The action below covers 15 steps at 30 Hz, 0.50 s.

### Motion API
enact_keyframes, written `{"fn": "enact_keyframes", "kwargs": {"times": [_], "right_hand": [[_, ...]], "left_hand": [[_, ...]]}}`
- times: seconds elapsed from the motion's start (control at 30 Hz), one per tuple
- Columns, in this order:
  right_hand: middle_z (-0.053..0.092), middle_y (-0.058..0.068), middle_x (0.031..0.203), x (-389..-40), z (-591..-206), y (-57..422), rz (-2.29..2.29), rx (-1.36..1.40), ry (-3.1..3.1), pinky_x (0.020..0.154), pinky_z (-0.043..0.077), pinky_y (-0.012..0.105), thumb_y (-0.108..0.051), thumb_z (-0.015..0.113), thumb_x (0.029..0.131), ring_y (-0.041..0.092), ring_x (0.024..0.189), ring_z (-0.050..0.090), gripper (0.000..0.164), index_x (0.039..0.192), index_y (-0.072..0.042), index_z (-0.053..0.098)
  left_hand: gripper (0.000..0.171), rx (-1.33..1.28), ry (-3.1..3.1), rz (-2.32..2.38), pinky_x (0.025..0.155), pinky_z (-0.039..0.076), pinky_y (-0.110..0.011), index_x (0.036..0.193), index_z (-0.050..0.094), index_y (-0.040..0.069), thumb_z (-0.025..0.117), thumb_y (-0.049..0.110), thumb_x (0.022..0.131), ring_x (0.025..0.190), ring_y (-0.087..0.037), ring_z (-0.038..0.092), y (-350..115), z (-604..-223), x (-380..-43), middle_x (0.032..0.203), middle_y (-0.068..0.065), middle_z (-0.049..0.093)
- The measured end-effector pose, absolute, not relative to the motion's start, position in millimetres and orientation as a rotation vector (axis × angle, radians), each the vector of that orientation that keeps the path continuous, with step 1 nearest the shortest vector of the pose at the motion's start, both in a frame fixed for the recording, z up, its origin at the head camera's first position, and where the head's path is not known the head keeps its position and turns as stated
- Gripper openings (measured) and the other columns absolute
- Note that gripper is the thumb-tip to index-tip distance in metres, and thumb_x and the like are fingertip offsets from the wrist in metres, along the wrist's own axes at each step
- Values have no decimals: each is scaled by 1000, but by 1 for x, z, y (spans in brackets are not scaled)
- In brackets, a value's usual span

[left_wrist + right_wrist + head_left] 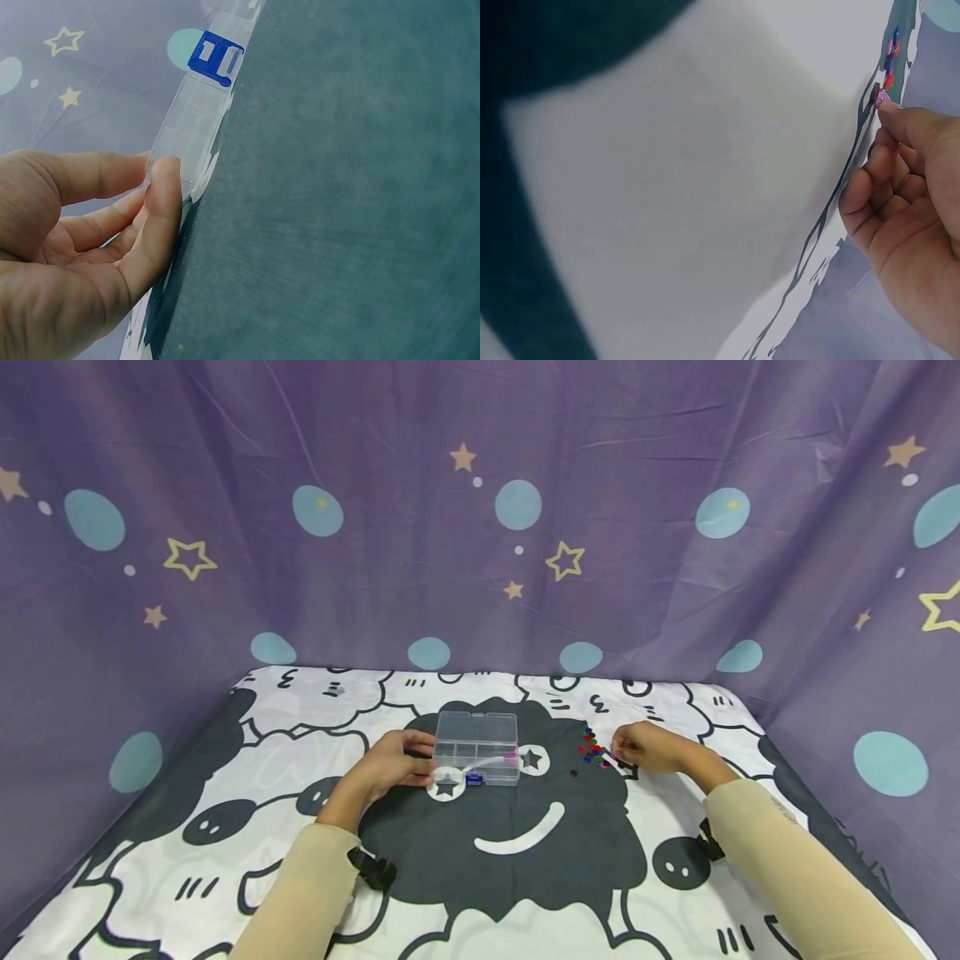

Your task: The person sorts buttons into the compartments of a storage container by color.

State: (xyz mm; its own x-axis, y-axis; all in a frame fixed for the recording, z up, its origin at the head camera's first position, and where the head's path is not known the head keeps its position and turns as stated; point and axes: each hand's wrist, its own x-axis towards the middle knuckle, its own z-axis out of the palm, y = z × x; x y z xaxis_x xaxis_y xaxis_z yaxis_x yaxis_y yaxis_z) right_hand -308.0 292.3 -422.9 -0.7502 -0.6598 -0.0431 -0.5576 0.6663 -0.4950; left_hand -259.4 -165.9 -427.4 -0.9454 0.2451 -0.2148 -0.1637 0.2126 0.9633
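Left hand [393, 763]: thumb and fingers grip the left side of a clear plastic compartment box [454, 753]. The box lies on a sheep-print cloth [517, 885]; its lid [477, 725] is raised at the back, a blue latch [474, 780] is at the front, and pink pieces [511, 756] sit at its right end. Next, one dark piece [573, 772], lying alone. Then a loose scatter of red, blue and green pieces [588, 747]. Rightmost, right hand [651, 747]: thumb and finger pinch a small pink piece [883, 100] beside the scatter.
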Motion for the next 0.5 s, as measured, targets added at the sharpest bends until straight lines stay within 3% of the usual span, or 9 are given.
{"fn": "enact_keyframes", "kwargs": {"times": [0.5], "right_hand": [[58, -3, 73, -310, -422, 288, -724, -985, 2684, 58, 42, 20, 8, 54, 98, 3, 64, 47, 17, 90, -2, 64]], "left_hand": [[50, 65, 2182, 1780, 79, 66, -37, 140, 54, -6, 67, -12, 93, 94, -26, 69, -166, -425, -257, 132, -26, 52]]}}
